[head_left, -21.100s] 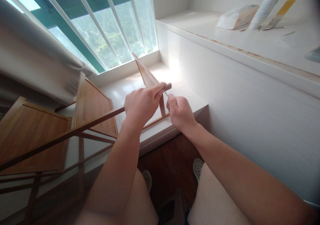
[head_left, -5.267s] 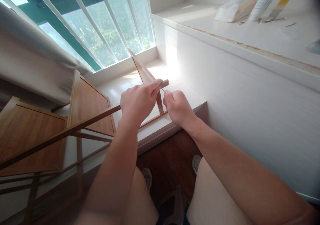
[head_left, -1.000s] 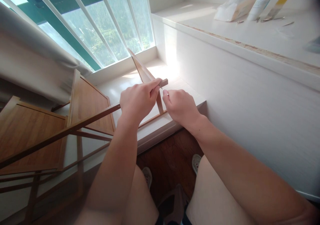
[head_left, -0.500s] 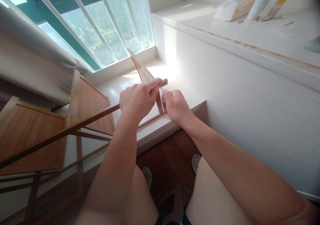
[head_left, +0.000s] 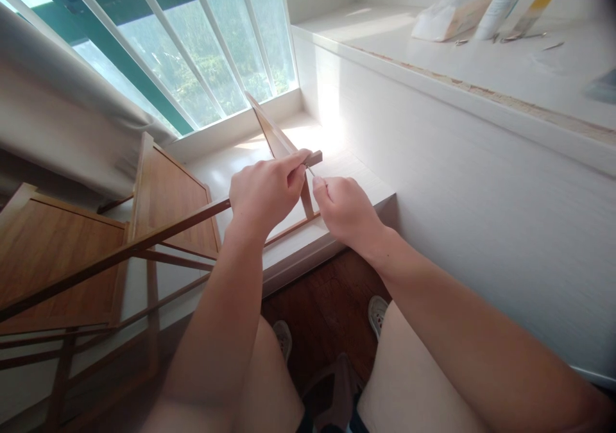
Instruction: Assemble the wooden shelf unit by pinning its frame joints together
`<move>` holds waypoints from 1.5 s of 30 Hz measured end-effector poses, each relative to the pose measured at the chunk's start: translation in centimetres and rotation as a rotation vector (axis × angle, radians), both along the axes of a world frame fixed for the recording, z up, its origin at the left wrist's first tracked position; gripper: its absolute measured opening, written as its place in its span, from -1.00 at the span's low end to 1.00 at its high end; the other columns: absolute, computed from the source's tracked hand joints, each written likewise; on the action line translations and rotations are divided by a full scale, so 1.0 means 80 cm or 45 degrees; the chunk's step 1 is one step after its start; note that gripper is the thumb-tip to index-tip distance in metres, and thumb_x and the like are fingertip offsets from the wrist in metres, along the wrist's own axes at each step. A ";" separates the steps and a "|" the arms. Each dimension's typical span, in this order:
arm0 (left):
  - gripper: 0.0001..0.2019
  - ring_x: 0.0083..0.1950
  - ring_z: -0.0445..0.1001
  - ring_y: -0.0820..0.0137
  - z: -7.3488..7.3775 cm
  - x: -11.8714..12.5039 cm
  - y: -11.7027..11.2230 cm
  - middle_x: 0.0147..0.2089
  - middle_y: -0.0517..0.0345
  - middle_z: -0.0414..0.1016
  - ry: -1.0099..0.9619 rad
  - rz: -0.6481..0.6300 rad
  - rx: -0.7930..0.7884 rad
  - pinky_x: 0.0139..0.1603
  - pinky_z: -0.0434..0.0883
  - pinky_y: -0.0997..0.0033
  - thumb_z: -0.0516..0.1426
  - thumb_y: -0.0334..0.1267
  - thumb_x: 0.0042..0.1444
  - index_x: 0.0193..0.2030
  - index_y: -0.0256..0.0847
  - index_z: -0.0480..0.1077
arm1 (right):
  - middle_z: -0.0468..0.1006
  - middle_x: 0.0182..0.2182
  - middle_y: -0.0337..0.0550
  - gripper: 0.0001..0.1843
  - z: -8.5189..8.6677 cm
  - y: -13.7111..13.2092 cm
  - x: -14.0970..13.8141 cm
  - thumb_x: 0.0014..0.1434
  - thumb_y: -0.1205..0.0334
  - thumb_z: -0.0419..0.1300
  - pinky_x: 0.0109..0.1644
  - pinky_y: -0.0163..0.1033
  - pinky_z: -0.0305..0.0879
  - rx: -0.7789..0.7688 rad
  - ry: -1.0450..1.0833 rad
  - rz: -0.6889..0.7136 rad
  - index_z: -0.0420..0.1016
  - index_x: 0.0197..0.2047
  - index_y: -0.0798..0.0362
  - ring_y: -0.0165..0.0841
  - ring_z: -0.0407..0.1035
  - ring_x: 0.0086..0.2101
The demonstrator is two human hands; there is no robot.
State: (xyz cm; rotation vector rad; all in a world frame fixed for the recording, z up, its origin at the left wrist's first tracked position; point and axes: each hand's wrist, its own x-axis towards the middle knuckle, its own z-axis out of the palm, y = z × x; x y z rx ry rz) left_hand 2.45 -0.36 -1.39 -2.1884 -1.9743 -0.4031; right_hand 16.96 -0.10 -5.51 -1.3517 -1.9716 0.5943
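Left to right: wooden panels point(head_left: 173, 195); a wooden bar point(head_left: 185, 226) crossing in front of them, its end above a white ledge point(head_left: 368, 181); left hand point(head_left: 264, 192), fingers clenched round the bar; right hand point(head_left: 345, 208), pinching a thin metal rod point(head_left: 311, 172) (tip unclear). Slanted pressure could make the rod slip — jabbing the left hand.

A person's left hand point(head_left: 267, 189) grips a slim wooden bar point(head_left: 183, 225) near its tip as the right hand point(head_left: 347, 210), at three o'clock from it, pinches a thin rod point(head_left: 310, 170) just below; wooden panels point(head_left: 178, 202) stand at nine o'clock, a barred window point(head_left: 206, 54) at eleven, a white tube point(head_left: 500, 9) at two.
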 end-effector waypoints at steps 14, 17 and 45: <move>-0.66 -0.25 0.52 0.17 -0.005 -0.005 0.003 -0.25 0.16 0.62 0.001 -0.053 0.065 -0.28 0.24 0.25 0.05 -0.02 0.28 0.15 0.28 0.45 | 0.53 -0.44 -0.02 -0.44 0.000 0.012 0.003 0.44 0.09 -0.22 -0.38 -0.20 -0.02 0.080 -0.393 0.034 0.49 -0.36 0.11 -0.30 0.33 -0.45; -0.67 -0.26 0.52 0.16 -0.006 -0.005 0.003 -0.25 0.17 0.62 -0.006 -0.062 0.068 -0.28 0.23 0.25 0.03 -0.02 0.30 0.14 0.29 0.45 | 0.53 -0.44 -0.03 -0.44 0.001 0.014 0.007 0.45 0.07 -0.23 -0.39 -0.20 -0.04 0.089 -0.419 0.026 0.48 -0.35 0.10 -0.30 0.33 -0.46; -0.84 -0.13 0.42 0.34 0.013 -0.021 -0.029 -0.18 0.09 0.49 -0.503 -0.789 0.188 -0.09 0.40 0.29 0.13 -0.26 0.30 -0.10 -0.08 0.54 | 0.49 -0.43 -0.14 -0.38 0.000 -0.028 0.023 0.40 -0.18 -0.12 -0.31 -0.27 0.32 -0.364 0.886 0.605 0.44 -0.43 0.09 -0.40 0.37 -0.39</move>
